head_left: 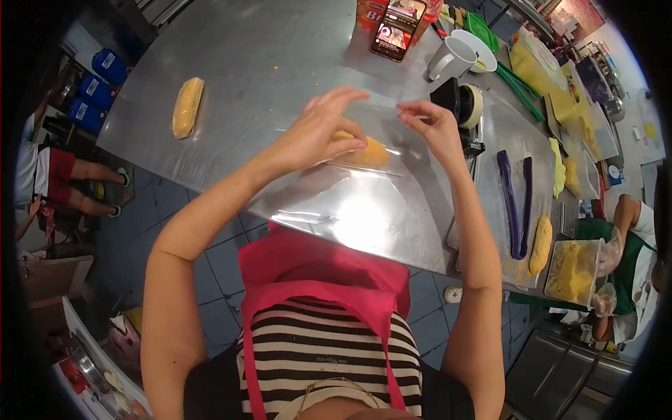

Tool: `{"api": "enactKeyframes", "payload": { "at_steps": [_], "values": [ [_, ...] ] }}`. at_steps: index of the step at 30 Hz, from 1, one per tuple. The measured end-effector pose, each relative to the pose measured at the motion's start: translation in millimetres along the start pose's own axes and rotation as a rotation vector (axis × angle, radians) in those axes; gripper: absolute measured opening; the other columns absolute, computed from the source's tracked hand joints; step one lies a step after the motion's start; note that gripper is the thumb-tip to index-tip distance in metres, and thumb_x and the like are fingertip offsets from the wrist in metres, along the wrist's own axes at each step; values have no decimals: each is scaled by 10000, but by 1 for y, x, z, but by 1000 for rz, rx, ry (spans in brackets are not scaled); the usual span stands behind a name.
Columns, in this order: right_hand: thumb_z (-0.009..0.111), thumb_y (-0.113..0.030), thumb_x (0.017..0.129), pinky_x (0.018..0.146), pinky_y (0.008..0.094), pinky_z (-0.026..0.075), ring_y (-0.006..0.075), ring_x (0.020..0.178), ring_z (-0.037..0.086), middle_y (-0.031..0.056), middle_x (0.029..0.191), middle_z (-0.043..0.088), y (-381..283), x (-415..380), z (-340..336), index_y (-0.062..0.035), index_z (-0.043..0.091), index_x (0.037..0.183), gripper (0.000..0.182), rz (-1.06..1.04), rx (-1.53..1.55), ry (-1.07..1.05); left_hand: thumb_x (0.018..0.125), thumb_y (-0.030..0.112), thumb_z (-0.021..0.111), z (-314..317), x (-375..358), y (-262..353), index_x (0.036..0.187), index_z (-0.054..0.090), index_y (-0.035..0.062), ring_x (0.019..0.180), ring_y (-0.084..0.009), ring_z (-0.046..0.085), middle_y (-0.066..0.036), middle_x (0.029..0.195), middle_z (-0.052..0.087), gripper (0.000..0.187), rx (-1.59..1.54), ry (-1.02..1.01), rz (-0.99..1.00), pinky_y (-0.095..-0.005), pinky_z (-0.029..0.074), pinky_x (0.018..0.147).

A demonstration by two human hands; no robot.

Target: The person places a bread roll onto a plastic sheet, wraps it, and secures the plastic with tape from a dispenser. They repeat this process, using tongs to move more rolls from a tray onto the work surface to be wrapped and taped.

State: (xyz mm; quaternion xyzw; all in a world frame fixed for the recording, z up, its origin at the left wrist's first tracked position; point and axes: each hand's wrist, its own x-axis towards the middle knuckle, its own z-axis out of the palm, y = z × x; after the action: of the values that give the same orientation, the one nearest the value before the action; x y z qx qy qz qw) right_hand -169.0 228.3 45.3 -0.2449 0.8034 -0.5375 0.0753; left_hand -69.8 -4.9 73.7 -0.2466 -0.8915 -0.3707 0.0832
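A yellow bread-like roll (369,152) lies on a sheet of clear plastic film (378,170) on the steel table, partly hidden under my left hand (329,128). The thumb and index finger of that hand meet over the roll at the film, while its other fingers stretch out above. To the right, my right hand (432,127) pinches with thumb and fingertips at the film's far edge. Close beside it stands a black tape dispenser (448,101) with a roll of tape (472,106). Another roll (187,108), wrapped in clear film, rests at the table's left.
A phone (397,29) leans against a red box at the back, near a white mug (451,57) and bowl. Purple strips (514,203) and an unwrapped roll (540,245) lie on the right. A co-worker's gloved hands hold a plastic tub (574,271).
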Motion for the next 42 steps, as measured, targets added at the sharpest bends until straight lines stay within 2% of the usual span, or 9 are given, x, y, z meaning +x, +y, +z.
{"api": "enactKeyframes", "payload": {
  "at_steps": [1, 6, 9, 12, 15, 17, 20, 25, 42],
  "values": [
    [644, -54, 809, 732, 201, 451, 71, 789, 586, 19, 838, 653, -11, -9, -1, -2, 671, 941, 144, 49, -8, -6, 792, 266, 646, 1, 2, -2, 833, 711, 103, 1235, -288, 403, -86, 1289, 489, 180, 45, 43, 11, -527, 224, 1040],
    [646, -82, 813, 734, 203, 444, 67, 794, 579, 16, 831, 654, -9, -34, -3, -5, 671, 899, 118, 53, -83, -47, 814, 299, 625, -3, 7, -9, 819, 711, 126, 1202, -269, 443, -83, 1239, 535, 193, 198, 16, 13, -623, 84, 1060],
    [640, -81, 817, 743, 210, 441, 68, 804, 576, 16, 837, 652, -3, -37, -4, -11, 673, 904, 117, 59, -80, -47, 802, 273, 648, -8, 11, -8, 819, 695, 89, 1092, -244, 540, -71, 1079, 634, 192, 113, -123, -141, -499, 311, 972],
    [633, -80, 825, 748, 215, 438, 71, 813, 573, 16, 849, 649, -4, -36, -5, -18, 665, 938, 133, 93, -46, -59, 806, 235, 638, -3, 14, -26, 828, 687, 50, 893, -254, 614, -92, 907, 669, 192, -23, -94, -19, -388, 436, 826],
    [623, -81, 836, 742, 209, 440, 79, 806, 575, 18, 852, 645, -10, -36, -1, -27, 644, 996, 171, 76, -47, 27, 802, 206, 635, -1, 15, -29, 839, 676, 22, 776, -267, 630, -120, 843, 666, 192, -7, -50, 42, -332, 469, 709],
    [614, -82, 847, 731, 202, 445, 89, 789, 585, 26, 854, 643, -1, -37, 0, -32, 628, 1025, 186, -23, -108, 160, 791, 238, 634, 0, 15, -29, 816, 697, 43, 763, -271, 630, -106, 817, 674, 206, -34, -27, 13, -357, 442, 791],
    [599, -79, 859, 702, 199, 465, 107, 753, 602, 43, 838, 644, 26, -45, -8, -30, 616, 1026, 175, 182, 231, 208, 784, 251, 634, 0, 16, -25, 807, 709, 54, 762, -274, 629, -103, 808, 677, 213, -54, -23, -16, -372, 427, 834],
    [599, -77, 854, 644, 202, 474, 85, 724, 594, 44, 864, 658, 25, -51, 7, 10, 664, 939, 138, 396, 100, -131, 782, 248, 633, 2, 16, -27, 811, 710, 49, 752, -285, 627, -115, 805, 674, 215, -14, -22, 24, -369, 440, 815],
    [620, -68, 837, 585, 187, 371, 32, 689, 511, -16, 817, 647, 22, -49, 17, -39, 685, 1001, 179, 336, 10, -167, 775, 264, 675, -10, 27, -29, 857, 710, 22, 743, -233, 648, -130, 796, 684, 258, -108, -188, -80, -332, 490, 702]
  ]
}}
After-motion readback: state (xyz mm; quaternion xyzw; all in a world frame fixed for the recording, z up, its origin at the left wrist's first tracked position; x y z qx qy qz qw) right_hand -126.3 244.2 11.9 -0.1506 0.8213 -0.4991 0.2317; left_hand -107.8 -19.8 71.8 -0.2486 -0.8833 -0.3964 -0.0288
